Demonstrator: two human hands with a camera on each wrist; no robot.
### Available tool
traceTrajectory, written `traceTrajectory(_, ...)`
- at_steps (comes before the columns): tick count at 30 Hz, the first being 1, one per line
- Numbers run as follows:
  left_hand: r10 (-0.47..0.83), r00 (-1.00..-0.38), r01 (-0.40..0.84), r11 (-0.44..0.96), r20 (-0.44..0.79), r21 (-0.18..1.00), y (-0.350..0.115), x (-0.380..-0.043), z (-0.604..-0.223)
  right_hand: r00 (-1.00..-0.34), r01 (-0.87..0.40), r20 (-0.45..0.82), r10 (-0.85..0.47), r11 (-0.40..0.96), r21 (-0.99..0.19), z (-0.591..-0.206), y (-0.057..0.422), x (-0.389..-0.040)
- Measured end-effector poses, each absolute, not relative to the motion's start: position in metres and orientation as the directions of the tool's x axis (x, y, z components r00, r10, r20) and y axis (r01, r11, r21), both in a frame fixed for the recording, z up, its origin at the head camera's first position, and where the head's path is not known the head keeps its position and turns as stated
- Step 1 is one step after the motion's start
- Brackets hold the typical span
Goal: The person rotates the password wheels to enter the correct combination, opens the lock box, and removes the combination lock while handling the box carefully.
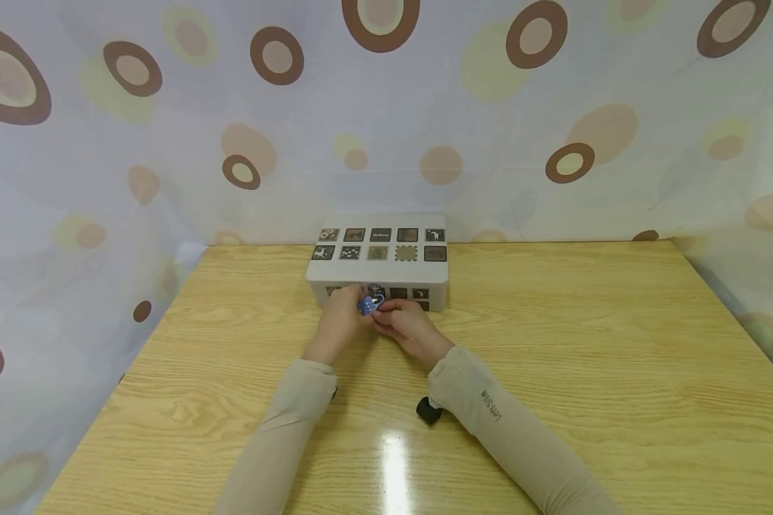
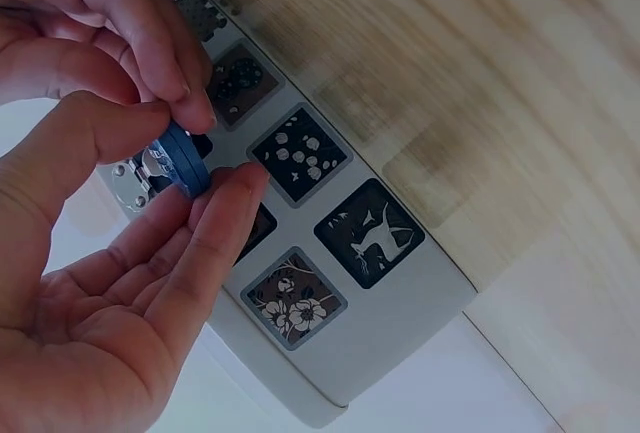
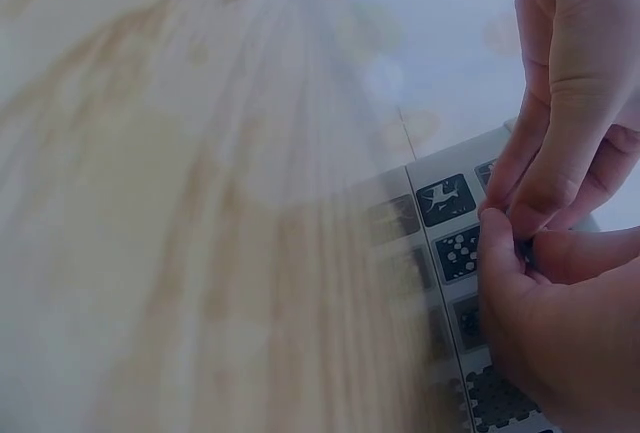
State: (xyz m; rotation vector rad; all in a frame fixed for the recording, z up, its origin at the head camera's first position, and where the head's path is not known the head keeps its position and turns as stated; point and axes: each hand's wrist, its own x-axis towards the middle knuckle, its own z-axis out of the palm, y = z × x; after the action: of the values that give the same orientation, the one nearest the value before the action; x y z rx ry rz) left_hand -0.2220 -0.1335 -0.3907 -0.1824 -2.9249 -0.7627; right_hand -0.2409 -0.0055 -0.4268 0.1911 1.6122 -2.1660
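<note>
A small blue padlock (image 1: 369,305) with a curved shackle is at the front of a white box (image 1: 373,270). My left hand (image 1: 340,323) pinches the padlock (image 2: 183,160) between thumb and fingers. From the other side, my right hand (image 1: 412,329) pinches at it with the fingertips. Just behind the padlock, a metal clasp (image 2: 128,185) on the box shows in the left wrist view. In the right wrist view, the fingers of both hands meet and mostly hide the padlock. The box's lid is down.
Square printed pictures cover the box, which stands on a wooden table (image 1: 586,343) near its back edge. A patterned curtain (image 1: 399,114) hangs behind. Beside the right cuff is a small black cylindrical item (image 1: 429,410).
</note>
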Motion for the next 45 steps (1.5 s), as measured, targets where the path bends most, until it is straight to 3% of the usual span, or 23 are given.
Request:
traceTrajectory(29, 0.101, -0.986, 0.153, 0.858, 0.132, 0.491, -0.134, -0.219, -0.381, -0.905, 0.404, -0.347, -0.246, -0.238, -0.883, -0.42, -0.007, -0.237)
traceTrajectory(37, 0.137, -0.983, 0.184, 0.807, 0.125, 0.561, -0.138, -0.22, -0.376, -0.912, 0.385, -0.325, -0.25, -0.247, -0.89, -0.416, -0.004, -0.234)
traceTrajectory(45, 0.146, -0.989, 0.133, 0.748, 0.034, 0.651, -0.141, -0.22, -0.372, -0.912, 0.387, -0.323, -0.253, -0.267, -0.882, -0.413, 0.001, -0.233)
